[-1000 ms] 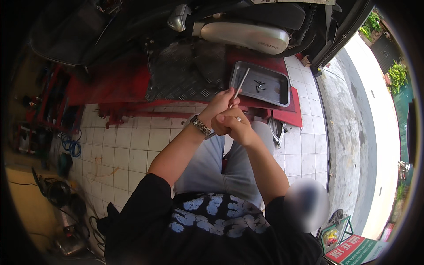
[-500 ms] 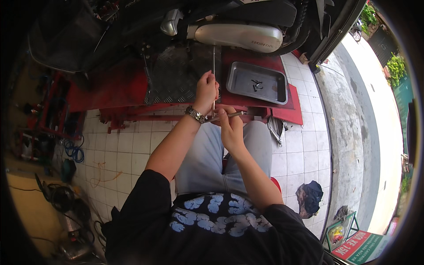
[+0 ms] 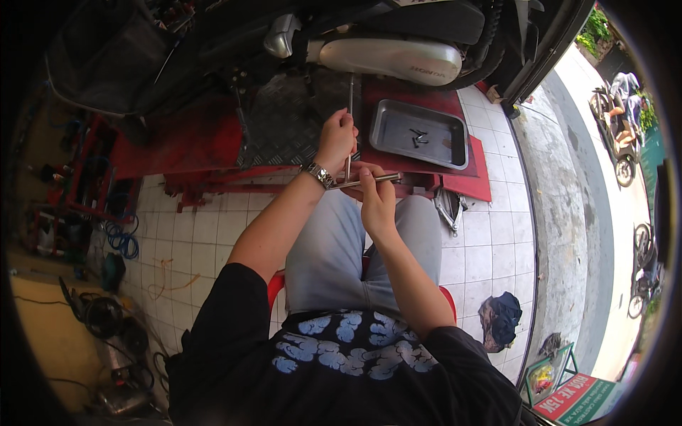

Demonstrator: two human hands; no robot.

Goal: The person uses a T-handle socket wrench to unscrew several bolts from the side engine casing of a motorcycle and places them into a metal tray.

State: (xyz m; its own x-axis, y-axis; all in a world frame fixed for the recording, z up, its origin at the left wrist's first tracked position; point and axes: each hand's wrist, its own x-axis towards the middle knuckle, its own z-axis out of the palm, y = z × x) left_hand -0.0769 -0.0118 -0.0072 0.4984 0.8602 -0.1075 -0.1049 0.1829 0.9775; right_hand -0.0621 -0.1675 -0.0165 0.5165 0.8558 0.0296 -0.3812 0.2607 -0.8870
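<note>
A long T-handle wrench [image 3: 352, 91] runs from the underside of the motorbike's silver side cover [image 3: 391, 60] toward me. My left hand [image 3: 336, 142], with a metal watch on its wrist, is closed around the shaft. My right hand [image 3: 376, 200] holds the crossbar at the near end, thumb and fingers pressed on it. Where the tool's far tip meets the bike is hidden under the cover. Right of the shaft, a grey metal tray [image 3: 391, 145] holds several dark bolts [image 3: 419, 137].
The motorbike stands on a red lift table [image 3: 170, 145] with a dark tread plate [image 3: 277, 128]. Blue hose [image 3: 122, 241] lies on the tiled floor at left. A dark cloth [image 3: 500, 319] lies at right. Riders on motorbikes [image 3: 621, 117] show in the street.
The crossbar has turned slightly in my right hand, and both hands keep their hold. The view has shifted a little. Motorbikes with riders have come into sight on the street.
</note>
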